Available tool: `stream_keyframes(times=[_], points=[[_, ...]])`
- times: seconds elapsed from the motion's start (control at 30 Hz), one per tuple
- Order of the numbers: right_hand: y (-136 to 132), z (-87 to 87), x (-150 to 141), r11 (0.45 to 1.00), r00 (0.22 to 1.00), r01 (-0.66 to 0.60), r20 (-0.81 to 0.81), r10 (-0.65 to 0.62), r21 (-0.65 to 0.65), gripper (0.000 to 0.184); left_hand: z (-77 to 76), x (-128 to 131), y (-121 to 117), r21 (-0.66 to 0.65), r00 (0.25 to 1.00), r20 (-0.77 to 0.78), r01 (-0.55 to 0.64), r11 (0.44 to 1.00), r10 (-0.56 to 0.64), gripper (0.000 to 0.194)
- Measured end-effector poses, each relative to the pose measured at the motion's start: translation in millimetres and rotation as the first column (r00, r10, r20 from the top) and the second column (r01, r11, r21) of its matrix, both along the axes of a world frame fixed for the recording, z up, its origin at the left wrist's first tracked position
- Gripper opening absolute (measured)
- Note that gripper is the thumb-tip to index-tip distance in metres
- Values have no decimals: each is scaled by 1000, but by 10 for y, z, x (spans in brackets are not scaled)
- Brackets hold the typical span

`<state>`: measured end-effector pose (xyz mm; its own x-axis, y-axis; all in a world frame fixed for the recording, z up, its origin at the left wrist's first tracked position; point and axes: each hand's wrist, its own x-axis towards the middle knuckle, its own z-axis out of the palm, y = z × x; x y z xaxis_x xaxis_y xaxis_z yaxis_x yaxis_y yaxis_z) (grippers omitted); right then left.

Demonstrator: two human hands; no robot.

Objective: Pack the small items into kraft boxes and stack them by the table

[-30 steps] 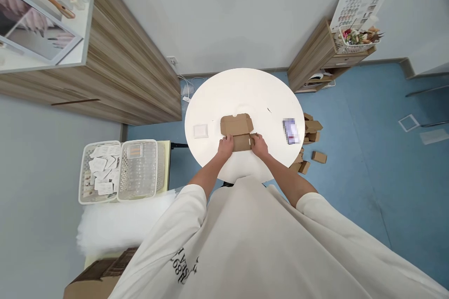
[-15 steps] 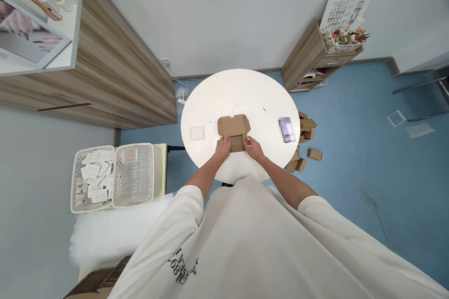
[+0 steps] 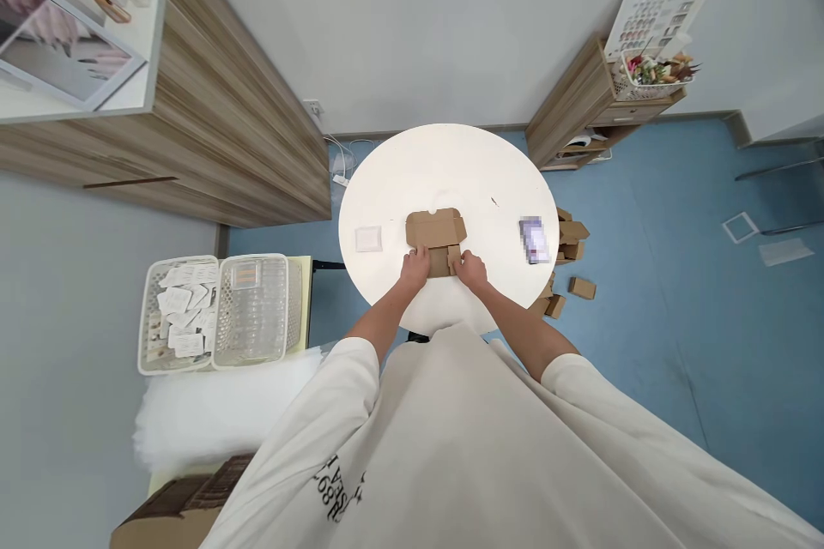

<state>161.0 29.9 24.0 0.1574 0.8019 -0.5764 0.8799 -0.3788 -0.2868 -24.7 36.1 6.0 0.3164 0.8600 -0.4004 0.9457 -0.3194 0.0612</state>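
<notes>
A brown cardboard box (image 3: 436, 229) lies part-folded on the round white table (image 3: 451, 159), its lid flap spread toward the far side. My left hand (image 3: 415, 265) grips the left end of its near part, fingers bent over the edge. At the right end my right hand (image 3: 472, 268) holds a small side flap that is bent inward. The fingertips of both hands are partly hidden by the cardboard.
A flat white packet (image 3: 368, 239) lies at the table's left; a blurred purple item (image 3: 534, 240) is at its right. Small brown boxes (image 3: 583, 287) sit on the floor to the right. White baskets (image 3: 250, 309) stand at the left, near clear plastic wrap (image 3: 219, 407).
The view has shifted slightly, so everything sits a little differently in frame. My right hand has pressed the right side flap further inward; my left hand stays at the left end.
</notes>
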Motion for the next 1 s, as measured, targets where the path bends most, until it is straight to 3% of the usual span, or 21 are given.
stream_keyframes(times=[0.43, 0.77, 0.9, 1.0], points=[[132, -215, 49, 996, 992, -85, 96, 85, -3, 21, -21, 2, -3, -42, 999, 32, -31, 999, 32, 95], [73, -166, 43, 991, 985, -137, 105, 136, 1, 23, -34, 23, -18, -20, 1000, 17, -19, 1000, 19, 93], [-73, -79, 76, 977, 980, -195, 49, 191, 91, 33, -16, 15, -10, -21, 1000, 26, -16, 1000, 17, 96], [-133, -10, 76, 930, 946, -324, 42, 322, 173, 54, -12, 7, -5, -22, 999, 40, -22, 999, 23, 95]])
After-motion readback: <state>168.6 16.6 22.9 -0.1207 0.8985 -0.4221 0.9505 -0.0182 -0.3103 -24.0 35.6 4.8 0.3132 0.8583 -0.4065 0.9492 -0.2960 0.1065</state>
